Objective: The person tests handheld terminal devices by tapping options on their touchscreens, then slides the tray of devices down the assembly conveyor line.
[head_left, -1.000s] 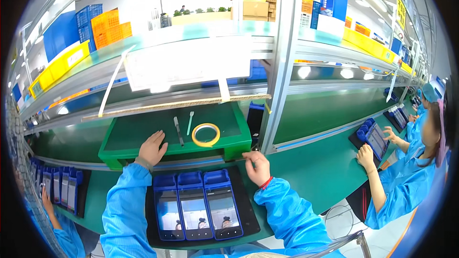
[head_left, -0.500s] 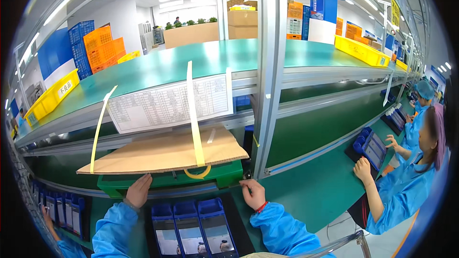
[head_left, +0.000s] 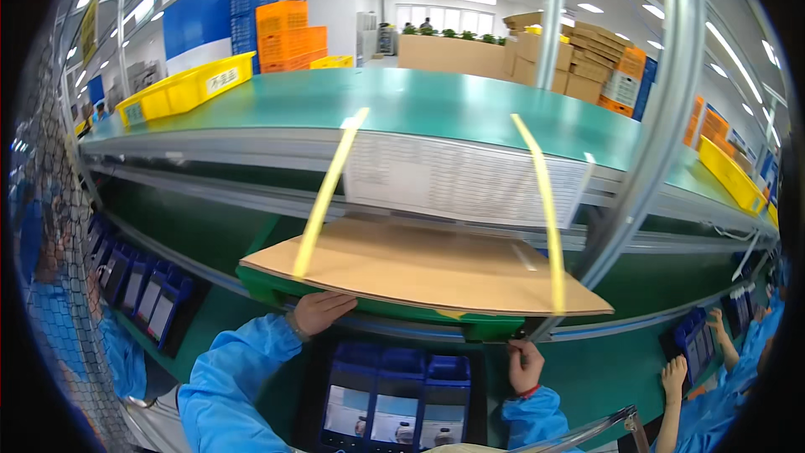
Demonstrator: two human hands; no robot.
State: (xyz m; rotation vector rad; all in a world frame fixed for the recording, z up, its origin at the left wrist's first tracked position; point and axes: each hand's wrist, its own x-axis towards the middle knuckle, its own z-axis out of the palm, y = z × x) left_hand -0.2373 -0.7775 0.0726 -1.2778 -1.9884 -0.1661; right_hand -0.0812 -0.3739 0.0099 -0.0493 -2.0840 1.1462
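My left hand (head_left: 325,312) lies with its fingers stretched out along the front of a green box (head_left: 495,330), just under a sheet of brown cardboard (head_left: 419,264). The cardboard covers most of that box, so its inside is hidden. At the box's right end, my right hand (head_left: 526,364) is closed, thumb and fingers bent together by a small dark part. What it pinches is too small to make out. Below and between my hands, a row of three blue holders (head_left: 399,362) carries flat devices with lit screens on a black mat (head_left: 310,386).
Two yellow straps (head_left: 549,226) hang down to the cardboard past a printed sheet (head_left: 461,180). A metal post (head_left: 646,143) rises at the right. Yellow bins (head_left: 189,88) stand on the green upper shelf (head_left: 402,105). More blue holders (head_left: 147,285) sit left; a co-worker's hands (head_left: 673,377) are at right.
The view has swung left, so shelf, cardboard and holders appear further right. My left hand stays at the green box's front; my right hand stays at its right end, fingers still bent.
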